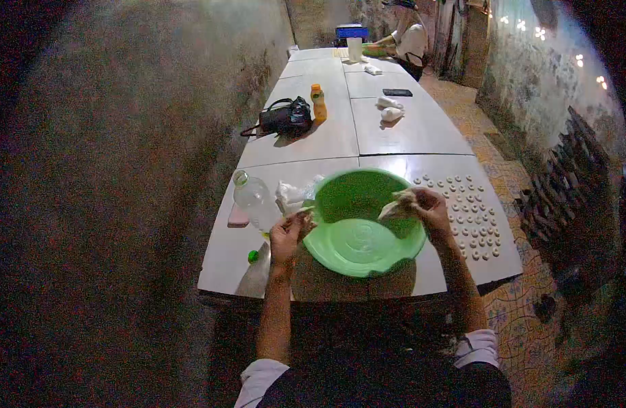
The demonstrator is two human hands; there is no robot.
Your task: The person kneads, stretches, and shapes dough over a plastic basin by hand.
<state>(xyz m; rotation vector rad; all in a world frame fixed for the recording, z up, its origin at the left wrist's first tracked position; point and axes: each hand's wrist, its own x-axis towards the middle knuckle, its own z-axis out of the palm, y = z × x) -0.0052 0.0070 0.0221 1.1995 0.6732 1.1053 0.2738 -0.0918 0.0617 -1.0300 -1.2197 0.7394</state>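
A large green basin [360,262] stands at the near end of the table, and inside it I see only bare green plastic and shadow. My right hand [432,212], over the basin's right rim, is closed on a pale, soft lump of dough [397,207]. At the left rim, my left hand [284,238] pinches a smaller pale piece of dough [305,215]; its edges are hard to make out. Rows of small dough rings [475,217] lie on the table to the right of the basin.
Left of the basin are a clear open bottle [254,200], a green cap [253,256], a pink object [238,216] and a crumpled white bag [287,194]. Farther up the table [320,146] are a black bag [286,119], an orange bottle [318,103], white bundles [390,112] and a phone [397,92]. Another person [409,41] is at the far end.
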